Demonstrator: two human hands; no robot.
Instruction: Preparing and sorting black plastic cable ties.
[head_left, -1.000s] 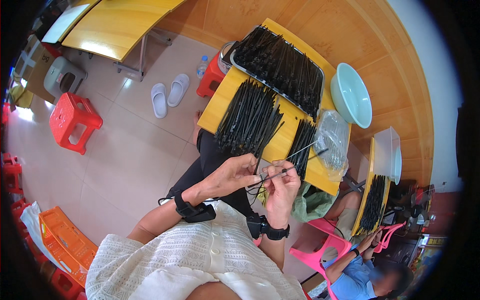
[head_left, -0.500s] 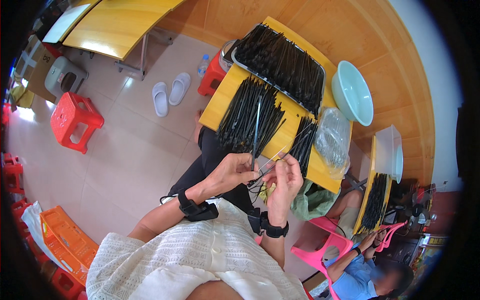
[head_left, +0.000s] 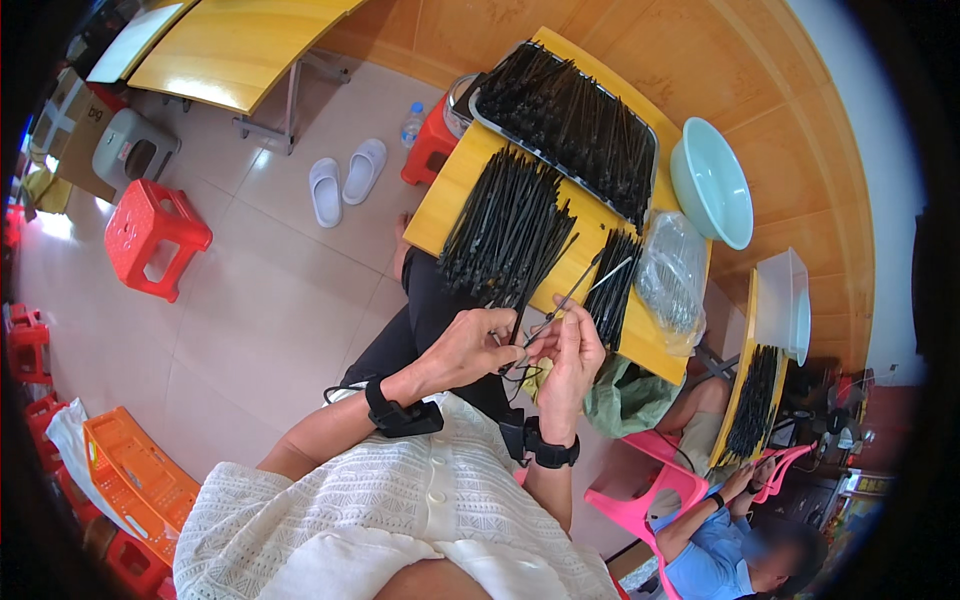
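Observation:
My left hand [head_left: 474,345] is closed, thumb and fingers pinching the lower end of a long thin black strip [head_left: 521,316]. Close beside it, my right hand [head_left: 568,355] is closed on thin strips [head_left: 574,289] that slant up to the right, one dark and one shining pale. Both hands are in front of my body, just off the table's near edge. A thin black cord loops below the fingertips. Beyond my left hand a large pile of black strips [head_left: 500,225] lies on the yellow table [head_left: 590,232]. A smaller bundle of strips [head_left: 608,290] lies beyond my right hand.
A tray [head_left: 650,160] full of black strips sits at the table's back, near a clear plastic bag [head_left: 670,270] and a pale green basin [head_left: 712,185]. Red stools [head_left: 150,235], slippers [head_left: 325,190] and an orange crate [head_left: 140,480] are leftward. Another person [head_left: 710,550] works at right.
The upright strip above my left hand has gone from over the large pile. The strips in my right hand now point up to the right, one plainly dark. My hands have barely moved.

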